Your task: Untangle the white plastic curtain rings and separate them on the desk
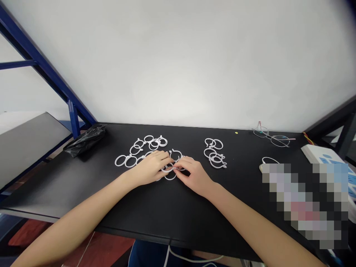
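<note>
My left hand [152,167] and my right hand [194,175] meet over the middle of the black table [144,215]. Between them is a white curtain ring [166,171]. Left fingers close around its left side, while the right thumb and forefinger pinch the small tab at its right edge. More white rings lie under and around both hands, partly hidden by them. To the left, a loose cluster of similar rings [135,150] spreads over the tabletop. A smaller group of rings [215,158] with little tabs lies to the right of my right hand.
A crumpled black plastic bag [85,141] lies at the left edge. Eyeglasses [280,140] rest at the back right, near a tiny yellow piece [236,132]. A white box [322,155] and a blurred-out object stand at the right. Blue metal posts [50,70] rise at the left.
</note>
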The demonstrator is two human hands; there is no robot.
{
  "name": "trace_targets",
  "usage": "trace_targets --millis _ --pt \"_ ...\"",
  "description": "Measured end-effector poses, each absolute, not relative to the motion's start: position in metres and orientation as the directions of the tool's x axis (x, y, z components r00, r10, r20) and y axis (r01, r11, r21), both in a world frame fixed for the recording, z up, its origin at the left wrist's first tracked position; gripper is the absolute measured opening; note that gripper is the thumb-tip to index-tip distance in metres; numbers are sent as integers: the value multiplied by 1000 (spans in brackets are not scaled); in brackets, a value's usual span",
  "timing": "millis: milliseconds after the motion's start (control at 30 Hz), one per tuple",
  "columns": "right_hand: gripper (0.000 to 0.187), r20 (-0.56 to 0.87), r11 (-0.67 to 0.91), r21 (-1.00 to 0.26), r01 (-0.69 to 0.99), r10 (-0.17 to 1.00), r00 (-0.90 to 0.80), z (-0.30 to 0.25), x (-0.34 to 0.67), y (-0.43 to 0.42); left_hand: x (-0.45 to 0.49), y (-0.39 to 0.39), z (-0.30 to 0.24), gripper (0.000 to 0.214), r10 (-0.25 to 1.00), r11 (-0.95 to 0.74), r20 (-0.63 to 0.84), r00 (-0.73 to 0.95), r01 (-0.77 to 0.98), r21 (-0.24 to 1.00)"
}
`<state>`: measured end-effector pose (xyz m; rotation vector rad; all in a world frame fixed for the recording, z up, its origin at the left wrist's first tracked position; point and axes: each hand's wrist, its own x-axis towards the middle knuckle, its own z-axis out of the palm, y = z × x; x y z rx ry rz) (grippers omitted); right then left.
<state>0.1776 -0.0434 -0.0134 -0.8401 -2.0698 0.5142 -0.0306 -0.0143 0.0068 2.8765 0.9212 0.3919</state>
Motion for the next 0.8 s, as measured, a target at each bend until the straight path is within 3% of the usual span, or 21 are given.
trace_targets --millis 800 --pt "11 524 687 -616 386 723 -450 -13 178 -44 -31 -14 6 18 573 -820 224 789 547 170"
